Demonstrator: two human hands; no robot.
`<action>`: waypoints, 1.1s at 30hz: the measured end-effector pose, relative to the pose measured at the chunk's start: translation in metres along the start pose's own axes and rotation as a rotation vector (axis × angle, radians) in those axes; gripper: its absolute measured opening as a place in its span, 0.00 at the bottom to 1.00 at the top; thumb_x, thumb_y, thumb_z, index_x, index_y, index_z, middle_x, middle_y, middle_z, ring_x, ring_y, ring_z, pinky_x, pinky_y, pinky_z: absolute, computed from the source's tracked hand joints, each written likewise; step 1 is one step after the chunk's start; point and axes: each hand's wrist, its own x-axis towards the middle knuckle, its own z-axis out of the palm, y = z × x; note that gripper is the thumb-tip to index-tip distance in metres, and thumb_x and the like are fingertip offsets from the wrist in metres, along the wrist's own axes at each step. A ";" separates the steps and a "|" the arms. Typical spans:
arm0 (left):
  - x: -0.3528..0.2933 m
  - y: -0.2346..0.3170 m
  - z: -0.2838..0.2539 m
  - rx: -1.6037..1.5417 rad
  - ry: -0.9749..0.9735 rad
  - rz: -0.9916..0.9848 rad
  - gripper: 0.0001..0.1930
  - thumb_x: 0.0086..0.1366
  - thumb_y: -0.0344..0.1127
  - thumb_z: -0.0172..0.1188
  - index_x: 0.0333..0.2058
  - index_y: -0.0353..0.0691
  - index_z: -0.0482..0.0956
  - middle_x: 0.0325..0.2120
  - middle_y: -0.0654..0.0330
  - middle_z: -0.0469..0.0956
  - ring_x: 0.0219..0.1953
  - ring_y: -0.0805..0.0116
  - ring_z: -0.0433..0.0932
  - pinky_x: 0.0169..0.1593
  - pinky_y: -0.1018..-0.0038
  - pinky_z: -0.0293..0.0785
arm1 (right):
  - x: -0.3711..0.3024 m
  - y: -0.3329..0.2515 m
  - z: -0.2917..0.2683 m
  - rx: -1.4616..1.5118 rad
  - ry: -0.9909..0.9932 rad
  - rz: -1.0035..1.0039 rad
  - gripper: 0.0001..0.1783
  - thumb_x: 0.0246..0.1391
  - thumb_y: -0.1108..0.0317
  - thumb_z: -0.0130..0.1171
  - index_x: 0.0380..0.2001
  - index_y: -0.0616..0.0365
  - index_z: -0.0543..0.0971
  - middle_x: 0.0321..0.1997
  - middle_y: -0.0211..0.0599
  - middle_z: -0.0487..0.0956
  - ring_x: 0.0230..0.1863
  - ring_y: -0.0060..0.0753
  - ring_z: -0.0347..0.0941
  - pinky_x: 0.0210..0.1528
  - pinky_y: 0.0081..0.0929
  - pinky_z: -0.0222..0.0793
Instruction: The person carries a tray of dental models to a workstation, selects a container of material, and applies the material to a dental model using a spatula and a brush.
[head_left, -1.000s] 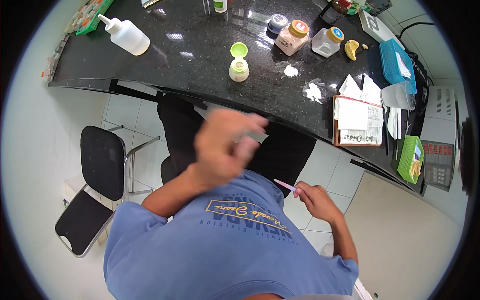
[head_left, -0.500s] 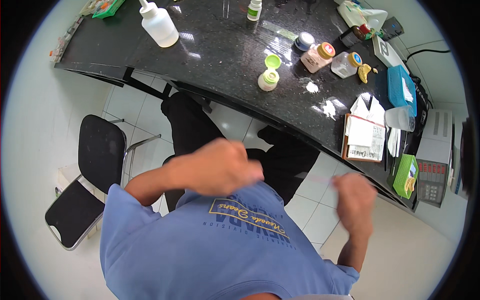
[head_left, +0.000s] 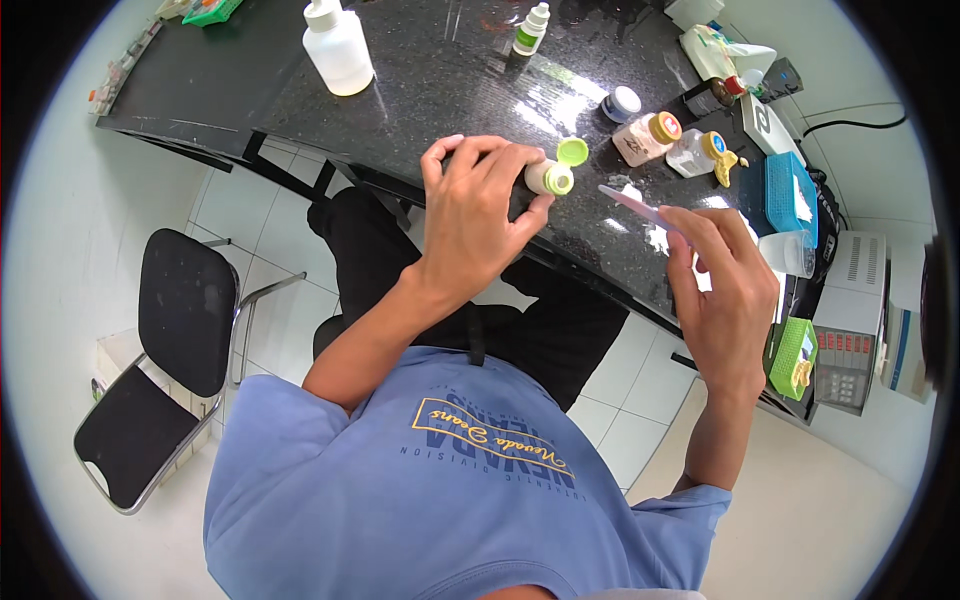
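A small whitish bottle [head_left: 539, 177] with its green flip cap [head_left: 572, 152] raised is tipped toward the right near the table's front edge. The thumb and fingers of my left hand [head_left: 478, 208] close around it. Between the fingers of my right hand [head_left: 728, 285] is a pale pink flat stick, like a spatula [head_left: 632, 204], its tip pointing left toward the bottle's mouth but apart from it. White powder [head_left: 628, 192] lies on the table just behind the stick, and a second powder patch [head_left: 657, 238] is near my right fingertips.
Two capped jars [head_left: 645, 138] and a small round tub [head_left: 621, 104] stand behind the powder. A squeeze bottle [head_left: 338, 55] is at the far left, a dropper bottle [head_left: 531, 30] at the back. Right lie a blue basket [head_left: 790, 190], clear cup [head_left: 788, 252] and green basket [head_left: 793, 350].
Both hands have moved from above my lap to the table. My left hand has taken hold of the bottle and tipped it. The stick in my right hand now shows sharply.
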 end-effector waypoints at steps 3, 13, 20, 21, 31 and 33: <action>-0.004 -0.004 -0.003 -0.041 -0.027 0.024 0.19 0.54 0.35 0.74 0.46 0.46 0.84 0.40 0.67 0.85 0.49 0.63 0.79 0.63 0.55 0.60 | 0.008 -0.006 0.008 0.001 -0.032 -0.046 0.14 0.53 0.74 0.69 0.44 0.49 0.86 0.36 0.27 0.80 0.28 0.28 0.78 0.29 0.29 0.72; -0.009 -0.010 -0.003 -0.040 0.029 0.058 0.22 0.51 0.34 0.76 0.47 0.47 0.84 0.43 0.67 0.83 0.50 0.63 0.78 0.68 0.55 0.58 | 0.020 -0.019 0.008 -0.141 -0.093 -0.131 0.13 0.49 0.72 0.73 0.40 0.48 0.86 0.35 0.24 0.78 0.31 0.25 0.79 0.29 0.28 0.73; -0.010 -0.010 -0.001 -0.042 0.039 0.048 0.22 0.51 0.35 0.76 0.46 0.48 0.83 0.43 0.68 0.83 0.50 0.63 0.78 0.68 0.56 0.58 | 0.024 -0.018 0.006 -0.154 -0.111 -0.116 0.12 0.49 0.72 0.72 0.39 0.49 0.86 0.33 0.23 0.79 0.30 0.25 0.79 0.28 0.28 0.71; -0.010 -0.010 0.000 -0.053 0.037 0.047 0.21 0.52 0.34 0.76 0.46 0.48 0.83 0.43 0.68 0.83 0.50 0.63 0.79 0.68 0.55 0.58 | 0.023 -0.018 0.006 -0.154 -0.110 -0.103 0.11 0.50 0.72 0.72 0.39 0.49 0.86 0.33 0.23 0.79 0.29 0.25 0.79 0.28 0.28 0.71; -0.010 -0.012 -0.001 -0.077 0.064 0.046 0.21 0.52 0.32 0.75 0.46 0.47 0.83 0.42 0.67 0.84 0.49 0.63 0.80 0.67 0.56 0.61 | 0.025 -0.016 0.010 -0.093 -0.130 -0.047 0.09 0.51 0.72 0.71 0.38 0.50 0.86 0.31 0.26 0.79 0.27 0.29 0.79 0.28 0.30 0.71; -0.011 -0.013 -0.002 -0.088 0.065 0.042 0.21 0.51 0.32 0.75 0.46 0.47 0.83 0.42 0.67 0.84 0.49 0.62 0.80 0.67 0.56 0.61 | 0.026 -0.015 0.012 -0.088 -0.125 -0.049 0.09 0.51 0.72 0.71 0.38 0.50 0.87 0.31 0.26 0.80 0.27 0.29 0.79 0.28 0.30 0.71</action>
